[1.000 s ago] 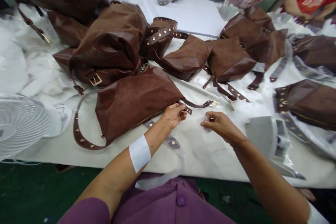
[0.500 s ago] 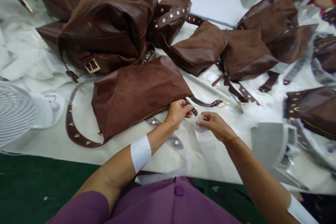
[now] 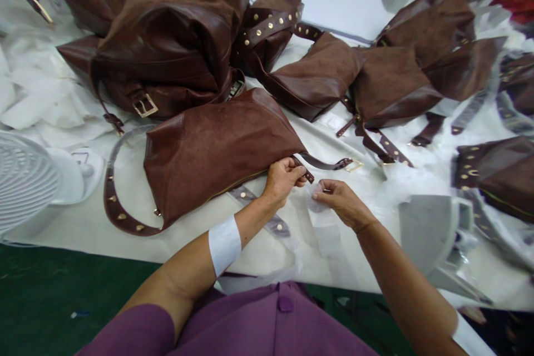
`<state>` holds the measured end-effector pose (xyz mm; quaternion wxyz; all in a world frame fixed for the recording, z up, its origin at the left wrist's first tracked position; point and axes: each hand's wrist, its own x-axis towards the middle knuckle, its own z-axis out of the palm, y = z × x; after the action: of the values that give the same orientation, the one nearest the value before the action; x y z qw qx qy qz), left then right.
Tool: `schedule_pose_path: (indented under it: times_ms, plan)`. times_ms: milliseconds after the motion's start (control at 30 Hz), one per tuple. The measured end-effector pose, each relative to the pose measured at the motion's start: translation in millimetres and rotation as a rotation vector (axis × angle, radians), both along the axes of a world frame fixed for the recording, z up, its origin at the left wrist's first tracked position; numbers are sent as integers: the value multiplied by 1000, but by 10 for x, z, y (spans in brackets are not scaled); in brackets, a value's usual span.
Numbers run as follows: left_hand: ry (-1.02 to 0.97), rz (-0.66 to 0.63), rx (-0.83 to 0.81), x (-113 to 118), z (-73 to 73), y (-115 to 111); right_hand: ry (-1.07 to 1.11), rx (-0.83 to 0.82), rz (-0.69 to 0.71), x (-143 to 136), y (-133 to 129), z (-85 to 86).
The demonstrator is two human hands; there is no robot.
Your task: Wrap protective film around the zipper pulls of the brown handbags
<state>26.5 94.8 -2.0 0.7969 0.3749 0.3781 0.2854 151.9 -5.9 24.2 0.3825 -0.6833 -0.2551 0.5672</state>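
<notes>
A brown handbag [image 3: 221, 147] lies on its side before me, its zipper edge facing my body. At its right end my left hand [image 3: 283, 178] pinches a short brown zipper pull [image 3: 307, 176] with small studs. Just right of it, my right hand [image 3: 340, 200] pinches a piece of thin clear plastic film [image 3: 319, 203]. The bag's buckle strap [image 3: 329, 164] reaches out past both hands. A studded strap [image 3: 125, 217] loops off the bag's left end. Another strap in clear wrap [image 3: 275, 225] sticks out beneath the bag, partly hidden by my left forearm.
Larger brown bags [image 3: 167, 39] are piled behind, and several more bags [image 3: 387, 86] lie to the right. A white fan [image 3: 29, 183] stands at the left. A grey tape dispenser [image 3: 429, 233] sits at the right on the white-covered table [image 3: 125, 247]. White paper [image 3: 37, 83] is heaped at the left.
Almost nothing differs. Both hands keep their pinches in nearly the same place, and the bag has not visibly moved.
</notes>
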Motion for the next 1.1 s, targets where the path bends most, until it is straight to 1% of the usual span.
schedule_pose_path:
  times_ms: [233, 467, 833, 1000, 1100]
  plan:
    - [7, -36, 23, -16, -29, -17, 15, 1, -18, 4, 28, -32]
    - [-32, 10, 4, 19, -9, -5, 20, 14, 5, 6, 1, -35]
    - [-26, -55, 46, -21, -60, -30, 22, 29, -15, 19, 46, -55]
    - [27, -93, 79, -61, -61, -29, 1, 41, -11, 27, 61, -72]
    - [70, -94, 69, -81, -54, -35, -66, 49, 8, 9, 94, -99]
